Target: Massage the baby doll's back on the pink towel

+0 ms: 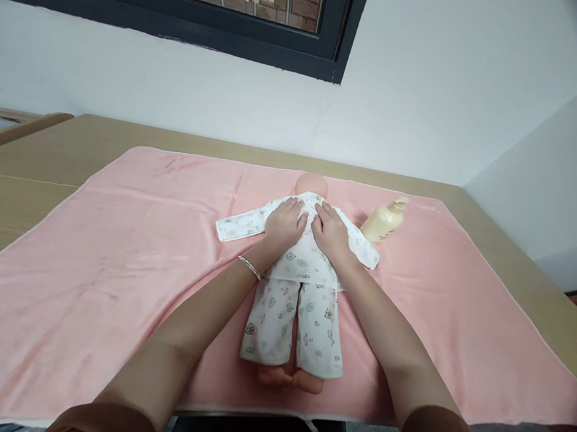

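A baby doll [298, 270] in white printed pyjamas lies on a pink towel [115, 256], head away from me, bare feet toward me. My left hand [284, 222] rests flat on the doll's left shoulder area, fingers stretched over the shirt. My right hand [331, 233] lies flat on the other shoulder, fingers stretched out too. Both palms press on the upper shirt; neither holds anything. The doll's sleeves spread out to either side. A silver bracelet [249, 267] circles my left wrist.
A cream pump bottle [382, 222] lies on its side on the towel just right of the doll's sleeve. The towel covers a wooden table [33, 156] set against a white wall, with a dark-framed window [209, 10] above.
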Tool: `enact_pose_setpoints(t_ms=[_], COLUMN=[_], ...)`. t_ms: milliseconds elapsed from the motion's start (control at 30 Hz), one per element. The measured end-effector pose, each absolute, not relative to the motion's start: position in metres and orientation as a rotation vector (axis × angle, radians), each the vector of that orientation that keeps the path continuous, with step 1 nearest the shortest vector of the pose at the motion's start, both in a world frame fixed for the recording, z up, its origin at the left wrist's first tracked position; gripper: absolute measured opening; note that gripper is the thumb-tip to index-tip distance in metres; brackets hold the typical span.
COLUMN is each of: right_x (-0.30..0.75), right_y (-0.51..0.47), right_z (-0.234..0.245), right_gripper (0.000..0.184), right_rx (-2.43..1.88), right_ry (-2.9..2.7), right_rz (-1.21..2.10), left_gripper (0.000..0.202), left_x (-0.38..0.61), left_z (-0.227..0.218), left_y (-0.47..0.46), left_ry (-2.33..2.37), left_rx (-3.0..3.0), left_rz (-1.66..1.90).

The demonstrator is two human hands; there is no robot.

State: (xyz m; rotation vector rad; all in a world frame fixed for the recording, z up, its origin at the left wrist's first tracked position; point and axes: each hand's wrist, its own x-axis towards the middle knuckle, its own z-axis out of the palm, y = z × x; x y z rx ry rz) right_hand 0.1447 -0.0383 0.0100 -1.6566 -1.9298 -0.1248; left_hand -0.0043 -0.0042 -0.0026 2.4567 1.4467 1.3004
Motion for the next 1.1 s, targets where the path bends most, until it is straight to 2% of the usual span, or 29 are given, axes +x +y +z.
enact_pose_setpoints(t_ms=[233,333,533,700,833,1100], right_x=[0.137,0.140,0.148,0.144,0.138,0.132], right_y=[-0.048,-0.044,-0.032,-0.038,-0.047,-0.053], right_z=[0.011,0.011,0.009,0.010,0.012,0.016], right_gripper=[0.038,0.042,0.052,0.046,0.038,0.041], right_rx=[-1.739,-1.698,-1.607,-1.685,-1.789,-1.789], right_ry=[-1.797,-1.823,-1.970,-1.947,-1.849,-1.785], right_rz=[-0.224,-0.186,-0.031,-0.177,-0.288,-0.251], left_gripper=[0.031,0.028,0.040,0.029,0.035,0.026], left_x=[-0.003,-0.003,-0.003,-0.003,-0.004,-0.003], left_z=[0.002,0.002,-0.005,-0.002,0.002,-0.002], left_y=[-0.016,-0.015,-0.003,-0.008,-0.014,-0.015], left_ry=[1.581,1.604,1.529,1.587,1.652,1.683], left_rx=[2.436,2.427,2.465,2.526,2.559,2.461], left_rz=[1.305,1.302,1.280,1.323,1.319,1.405])
